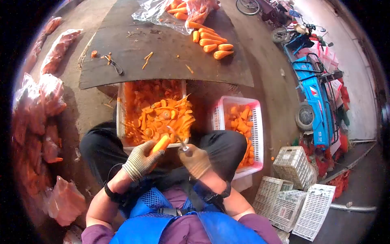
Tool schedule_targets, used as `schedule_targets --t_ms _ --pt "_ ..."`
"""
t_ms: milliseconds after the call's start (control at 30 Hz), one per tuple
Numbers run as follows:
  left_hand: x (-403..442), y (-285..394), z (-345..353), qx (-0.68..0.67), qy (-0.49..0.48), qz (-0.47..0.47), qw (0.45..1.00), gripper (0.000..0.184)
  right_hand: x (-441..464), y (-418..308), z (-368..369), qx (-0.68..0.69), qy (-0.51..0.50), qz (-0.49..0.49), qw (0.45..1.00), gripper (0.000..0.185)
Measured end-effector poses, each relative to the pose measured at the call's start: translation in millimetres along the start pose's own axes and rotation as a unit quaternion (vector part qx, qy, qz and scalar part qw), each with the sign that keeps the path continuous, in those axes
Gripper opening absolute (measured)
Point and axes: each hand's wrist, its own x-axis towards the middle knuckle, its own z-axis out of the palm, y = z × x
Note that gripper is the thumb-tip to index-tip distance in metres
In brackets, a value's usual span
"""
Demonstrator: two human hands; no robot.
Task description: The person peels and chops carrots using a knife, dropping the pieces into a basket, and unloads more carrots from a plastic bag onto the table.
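Below tabletop (162,53), crated carrot peelings (166,116).

Carrots (209,40) lie next to a bag (156,15) on the far part of the board (122,46). Peels (168,114) are in a box (120,110) at its near edge. Right of that, a tub (257,134) holds carrot bits (243,122). More bags (59,51) lie left; a cart (315,97) stands far right.

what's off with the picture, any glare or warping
head view: fisheye bend throughout, black corners; pale wall at upper right washed out; glare on clear plastic bag at top; far end of white plastic crate of orange peelings shadowed under dark flat board; reddish plastic bags at left edge soft and hazy
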Motion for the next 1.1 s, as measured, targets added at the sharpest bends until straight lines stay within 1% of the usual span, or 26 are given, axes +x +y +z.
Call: schedule_targets --t_ms 67,133,200,233,333,433,533,633,700,733,767,800,867,900,933,1000,1033,1067,1100 --pt "-2 1 0 -0.022 -0.009 -0.013 1.000 0.032 -1 -6 10 -0.020 -0.034 -0.009 0.999 0.025" --pt "-4 10 -2 -0.035 -0.018 -0.033 0.999 0.031 1 -4 19 0.003 -0.037 -0.033 0.999 0.023" --pt "-4 11 -5 -0.010 -0.030 -0.040 0.999 0.032 6 -6 22 0.006 -0.033 -0.044 0.998 0.023" --pt "-3 12 -6 0.002 -0.036 -0.043 0.998 0.033 8 -2 25 -0.025 -0.049 -0.039 0.998 0.024" --pt "-2 20 -7 -0.026 -0.046 -0.074 0.996 0.032 16 -9 26 -0.060 -0.066 -0.020 0.996 0.026" --pt "3 6 -4 -0.002 -0.009 -0.006 1.000 0.033 19 -13 27 -0.050 -0.074 -0.013 0.996 0.025" --pt "3 9 -6 -0.037 -0.025 -0.054 0.998 0.034 19 -11 29 -0.048 -0.088 0.001 0.995 0.024" --pt "6 16 -9 0.020 -0.025 -0.032 0.999 0.031 21 -8 31 -0.042 -0.095 -0.004 0.995 0.023" --pt "7 36 -18 0.048 -0.060 -0.089 0.993 0.031 20 -6 34 -0.048 -0.094 -0.005 0.994 0.023" --pt "8 47 -22 0.063 -0.076 -0.117 0.988 0.031 19 -7 34 -0.043 -0.111 -0.003 0.993 0.024" --pt "8 53 -23 0.044 -0.092 -0.139 0.985 0.033 19 -9 33 -0.037 -0.128 -0.001 0.991 0.025" --pt "6 51 -25 0.017 -0.106 -0.125 0.986 0.037 20 -10 32 -0.031 -0.143 -0.001 0.989 0.025" --pt "0 43 -33 -0.037 -0.133 -0.095 0.986 0.043 31 -8 42 -0.073 -0.176 0.069 0.979 0.029" --pt "-10 75 -35 -0.139 -0.184 -0.097 0.968 0.056 36 -5 52 -0.092 -0.193 0.103 0.971 0.031" --pt "-21 78 -31 -0.199 -0.159 -0.062 0.965 0.065 40 30 87 -0.055 -0.190 0.106 0.975 0.039" --pt "-33 97 -16 -0.261 -0.080 0.002 0.962 0.067 30 33 73 -0.008 -0.193 0.124 0.973 0.038" --pt "-30 93 -18 -0.249 -0.057 0.011 0.967 0.065 30 34 71 0.010 -0.189 0.103 0.976 0.037" --pt "-26 88 -15 -0.202 0.016 0.020 0.979 0.054 28 32 71 0.028 -0.192 0.081 0.978 0.037" --pt "-21 78 -13 -0.189 0.044 0.047 0.980 0.048 27 30 74 0.045 -0.193 0.057 0.979 0.036"
